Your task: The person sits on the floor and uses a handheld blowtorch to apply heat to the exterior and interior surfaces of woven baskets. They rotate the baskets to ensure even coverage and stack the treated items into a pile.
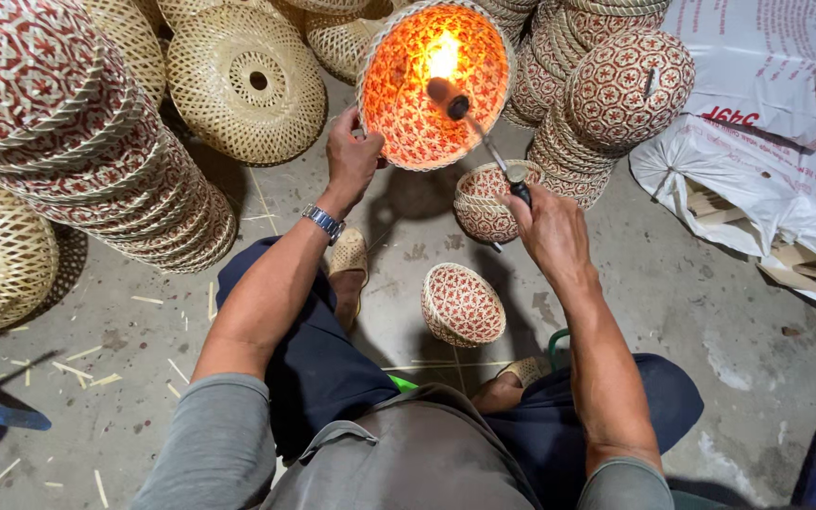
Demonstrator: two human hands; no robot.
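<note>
The right hand's (548, 227) grip is clenched round the dark handle of a small gas torch (484, 142), whose thin metal stem slants up and away to a nozzle burning with a bright flame inside the woven bowl (434, 85). The left hand (351, 156) grasps that bowl by its near rim, fingers curled over the edge, and tilts it so the red-and-cream patterned hollow faces the person and glows orange. The step in hand looks like singeing the inside of the bowl; whether loose fibres are what burns off I cannot tell from this view. The next move would likely call for the left grip to turn the rim a little while the flame stays just off the weave and never lingers in one spot. Nearer than the grips, between the person's sandalled feet, a small patterned bowl (463, 304) lies on the concrete floor (672, 283). Just below the right grip sits a short stack of similar small bowls (484, 203). Left of the left grip leans a tall stack of patterned bowls (115, 161), with a pale unpainted woven shade (246, 80) beyond it. Right of the torch, more patterned bowls (616, 94) are piled close by, and white plastic sacks (757, 142) lie further right, both near enough to the flame to want care.
</note>
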